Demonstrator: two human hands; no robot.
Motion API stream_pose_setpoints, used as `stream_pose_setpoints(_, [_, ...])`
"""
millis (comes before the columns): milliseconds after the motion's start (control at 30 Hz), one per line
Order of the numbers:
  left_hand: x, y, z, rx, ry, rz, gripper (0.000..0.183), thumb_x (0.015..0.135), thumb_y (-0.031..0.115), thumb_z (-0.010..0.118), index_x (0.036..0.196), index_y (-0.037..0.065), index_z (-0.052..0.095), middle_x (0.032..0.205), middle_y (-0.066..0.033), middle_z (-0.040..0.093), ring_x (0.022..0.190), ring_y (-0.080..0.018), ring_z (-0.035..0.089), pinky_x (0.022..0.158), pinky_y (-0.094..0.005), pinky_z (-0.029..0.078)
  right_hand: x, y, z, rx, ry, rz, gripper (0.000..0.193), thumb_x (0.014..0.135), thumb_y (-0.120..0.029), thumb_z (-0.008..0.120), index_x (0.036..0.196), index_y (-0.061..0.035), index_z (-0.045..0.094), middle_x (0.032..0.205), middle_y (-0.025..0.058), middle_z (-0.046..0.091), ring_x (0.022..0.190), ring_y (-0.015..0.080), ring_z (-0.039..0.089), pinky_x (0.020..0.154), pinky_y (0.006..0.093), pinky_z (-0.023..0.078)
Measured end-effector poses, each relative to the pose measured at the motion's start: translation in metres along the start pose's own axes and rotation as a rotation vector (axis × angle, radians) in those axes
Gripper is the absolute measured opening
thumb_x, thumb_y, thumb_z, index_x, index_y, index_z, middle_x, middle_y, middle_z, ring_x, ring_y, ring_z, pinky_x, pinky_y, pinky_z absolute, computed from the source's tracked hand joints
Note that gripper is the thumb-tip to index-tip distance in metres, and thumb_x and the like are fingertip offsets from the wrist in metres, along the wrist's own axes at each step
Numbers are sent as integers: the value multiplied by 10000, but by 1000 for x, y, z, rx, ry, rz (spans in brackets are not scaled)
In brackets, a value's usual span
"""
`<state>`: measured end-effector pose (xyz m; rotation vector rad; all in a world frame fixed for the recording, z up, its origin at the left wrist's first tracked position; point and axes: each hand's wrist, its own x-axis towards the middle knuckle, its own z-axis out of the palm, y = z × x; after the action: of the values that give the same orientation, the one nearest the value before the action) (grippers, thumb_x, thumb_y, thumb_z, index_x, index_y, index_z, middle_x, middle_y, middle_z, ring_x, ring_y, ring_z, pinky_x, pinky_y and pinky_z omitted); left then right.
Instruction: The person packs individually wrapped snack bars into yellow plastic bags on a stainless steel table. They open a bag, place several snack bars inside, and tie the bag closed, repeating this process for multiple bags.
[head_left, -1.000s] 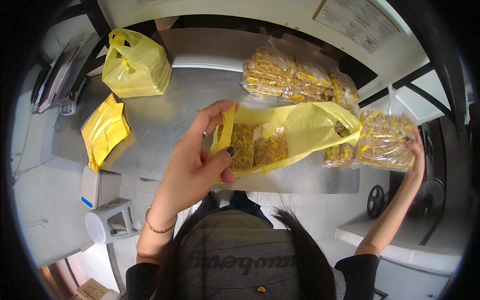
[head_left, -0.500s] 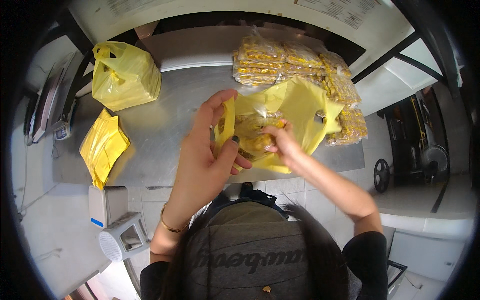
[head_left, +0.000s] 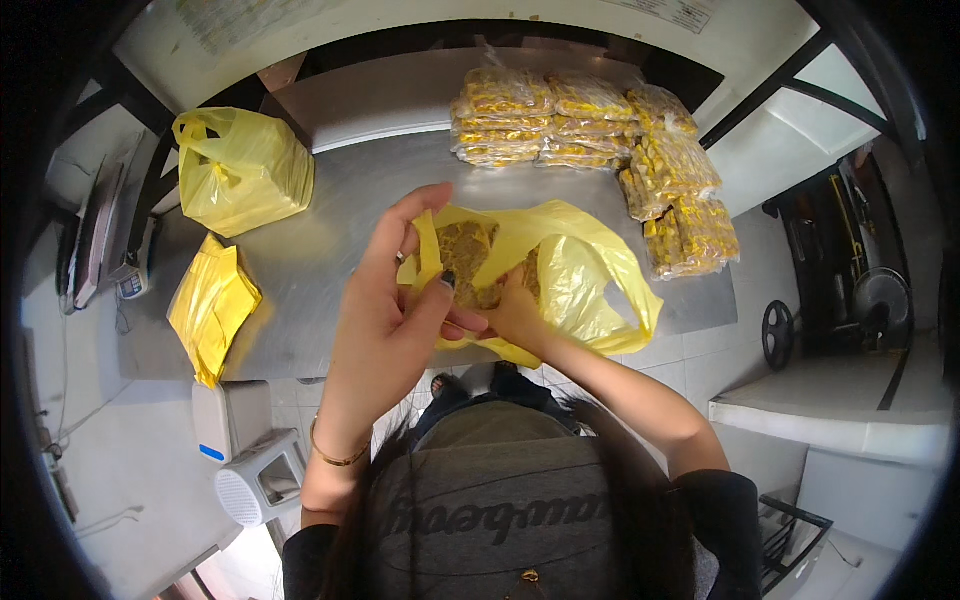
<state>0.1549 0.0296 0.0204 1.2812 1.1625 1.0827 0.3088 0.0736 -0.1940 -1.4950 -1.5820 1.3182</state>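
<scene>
My left hand [head_left: 385,310] is closed on the left rim of a yellow plastic carrier bag [head_left: 600,300], thumb on one side and fingers on the other. Inside the bag lies a clear packet of brown-and-yellow food [head_left: 465,250], and its contents cannot be made out more exactly. My right hand [head_left: 518,318] reaches into the bag mouth and grips the packet low down; a fold of yellow plastic and the packet partly hide its fingers. The bag's loose handle loop spreads out to the right, over the front edge of the steel table [head_left: 340,200].
Stacks of similar clear packets [head_left: 545,110] stand at the back right, more packets [head_left: 690,230] along the right edge. A filled, tied yellow bag [head_left: 240,180] sits at the back left, with folded yellow bags [head_left: 212,310] before it. A grey-white stool [head_left: 262,480] stands on the floor.
My right hand has moved left and deeper into the bag with the packet. The bag's right side has dropped nearer to me, its handle loop now showing. My left hand keeps its hold.
</scene>
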Motion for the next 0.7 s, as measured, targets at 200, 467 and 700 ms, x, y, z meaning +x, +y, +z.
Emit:
stream_pose_setpoints(200, [1, 3, 17, 46, 46, -22, 633, 749, -139, 355, 1353, 50, 355, 1396, -127, 395, 709, -165, 681, 497, -169, 476, 21, 44, 7, -220, -145, -99, 792, 695, -326, 762, 1272, 47, 368, 963, 251, 645, 906, 393, 632, 758, 423, 513])
stream_pose_setpoints(467, [-10, 18, 18, 121, 184, -4, 637, 760, -137, 359, 1360, 79, 369, 1356, -161, 426, 746, -182, 693, 431, -138, 402, 1, -80, -226, 354, -66, -213, 425, 914, -350, 505, 1046, 39, 612, 929, 132, 679, 823, 193, 663, 738, 299, 520])
stream_pose_setpoints(700, [-8, 27, 36, 149, 154, -21, 611, 771, -138, 357, 1352, 53, 365, 1344, -171, 446, 748, -183, 694, 454, -148, 422, 151, 102, -400, -528, 749, 607, 848, 675, -647, 670, 1243, -29, 547, 1273, 193, 535, 1214, 339, 472, 989, 447, 371])
